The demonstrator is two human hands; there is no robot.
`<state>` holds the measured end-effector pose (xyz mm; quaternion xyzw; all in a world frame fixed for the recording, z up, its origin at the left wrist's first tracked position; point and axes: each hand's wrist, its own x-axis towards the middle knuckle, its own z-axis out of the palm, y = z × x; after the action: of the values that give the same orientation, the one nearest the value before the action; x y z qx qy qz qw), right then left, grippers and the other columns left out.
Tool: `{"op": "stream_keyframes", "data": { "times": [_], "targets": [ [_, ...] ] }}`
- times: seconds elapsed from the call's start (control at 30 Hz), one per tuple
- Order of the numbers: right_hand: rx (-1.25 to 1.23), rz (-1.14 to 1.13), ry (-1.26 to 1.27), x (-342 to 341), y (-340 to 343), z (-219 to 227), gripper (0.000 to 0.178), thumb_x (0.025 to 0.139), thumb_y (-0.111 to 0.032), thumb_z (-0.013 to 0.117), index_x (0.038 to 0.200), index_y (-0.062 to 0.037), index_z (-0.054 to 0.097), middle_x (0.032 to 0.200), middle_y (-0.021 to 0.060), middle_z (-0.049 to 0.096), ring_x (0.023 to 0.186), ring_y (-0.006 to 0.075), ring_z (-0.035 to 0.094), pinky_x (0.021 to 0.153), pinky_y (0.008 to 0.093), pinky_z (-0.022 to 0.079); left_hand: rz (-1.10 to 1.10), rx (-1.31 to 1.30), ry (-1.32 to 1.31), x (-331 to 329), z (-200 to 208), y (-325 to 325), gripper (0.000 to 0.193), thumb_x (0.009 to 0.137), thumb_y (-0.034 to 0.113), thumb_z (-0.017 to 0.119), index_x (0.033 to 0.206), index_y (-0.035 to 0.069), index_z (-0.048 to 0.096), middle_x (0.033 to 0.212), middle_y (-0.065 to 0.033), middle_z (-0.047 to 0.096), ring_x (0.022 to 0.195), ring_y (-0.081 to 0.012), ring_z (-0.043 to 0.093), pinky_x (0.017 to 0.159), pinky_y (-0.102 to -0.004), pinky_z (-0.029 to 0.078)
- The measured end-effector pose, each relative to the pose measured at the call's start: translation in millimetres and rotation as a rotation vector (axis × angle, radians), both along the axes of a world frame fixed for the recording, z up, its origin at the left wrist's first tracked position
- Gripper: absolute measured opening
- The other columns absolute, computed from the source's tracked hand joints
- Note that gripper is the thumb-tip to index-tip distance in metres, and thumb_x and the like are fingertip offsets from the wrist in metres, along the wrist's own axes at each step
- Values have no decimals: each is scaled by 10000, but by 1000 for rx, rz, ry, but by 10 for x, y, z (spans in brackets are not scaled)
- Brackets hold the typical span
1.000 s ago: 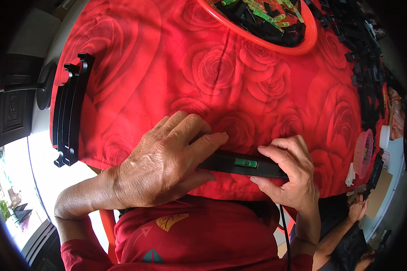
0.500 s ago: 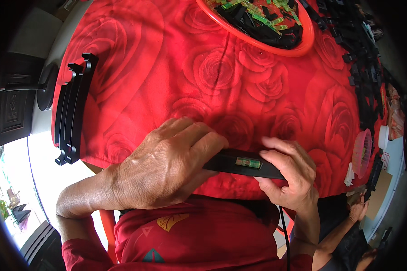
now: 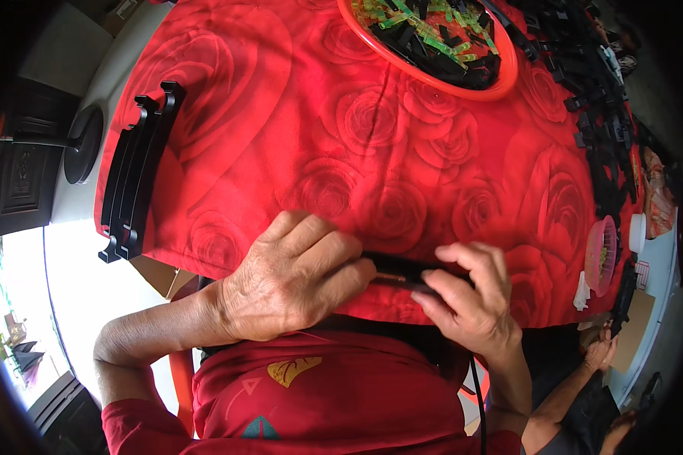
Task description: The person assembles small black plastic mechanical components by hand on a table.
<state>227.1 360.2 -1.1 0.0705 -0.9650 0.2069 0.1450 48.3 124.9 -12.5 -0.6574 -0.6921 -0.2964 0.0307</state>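
Close to the table's near edge, both my hands hold a black spirit level (image 3: 404,267) lengthwise between them. My left hand (image 3: 292,277) is closed around its left end, with the back of the hand upward and hiding that end. At the right end, my right hand (image 3: 472,299) grips it between the thumb and the fingers. The level is tilted and partly shaded, so its vial hardly shows. Farther off, an orange-red basin (image 3: 463,91) contains many green-yellow vials (image 3: 451,49) and small black pieces.
Several long black plastic bodies (image 3: 148,167) stand side by side at the left edge of the rose-patterned red cloth (image 3: 364,182). Black parts (image 3: 603,129) are heaped at far right, near a pink basket (image 3: 601,262) and a white container (image 3: 637,233). Another person's hand (image 3: 601,350) is at lower right.
My hands have turned the level, so its vial has nearly gone from sight. The right hand has shifted left, its fingers now farther over the level.
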Motion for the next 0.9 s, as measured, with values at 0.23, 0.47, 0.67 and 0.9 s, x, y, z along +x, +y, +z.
{"op": "stream_keyframes", "data": {
  "times": [0.23,0.47,0.67,0.9],
  "targets": [
    [-71,112,-11,-19,-79,-52,381,724,-90,899,1087,-129,791,1163,71,678,983,274,643,812,381,570,-62,-55,-153,31,-33,-96,331,785,207,797,1112,159,814,1108,-59,634,933,-236,631,758,-359,511],
    [-172,206,-31,-93,-60,-97,370,718,2,863,1068,-100,801,1099,110,688,877,270,667,701,360,588,-107,-79,-125,14,-57,-48,369,788,236,780,1153,208,823,1212,-78,639,1020,-247,661,768,-371,536],
    [-176,250,-51,-145,-30,-67,299,770,-58,848,1064,-75,795,1066,98,676,847,224,647,662,322,577,-162,-192,-259,-5,32,5,392,742,247,767,1124,170,805,1250,-67,647,1029,-224,677,767,-380,566],
    [-173,274,-82,-190,-47,-5,282,769,-48,838,1046,-51,791,1054,115,673,812,220,648,637,327,578,-187,-242,-258,-23,63,13,385,765,234,740,1139,144,773,1218,-50,653,1004,-217,674,752,-362,585]
  ]
}}
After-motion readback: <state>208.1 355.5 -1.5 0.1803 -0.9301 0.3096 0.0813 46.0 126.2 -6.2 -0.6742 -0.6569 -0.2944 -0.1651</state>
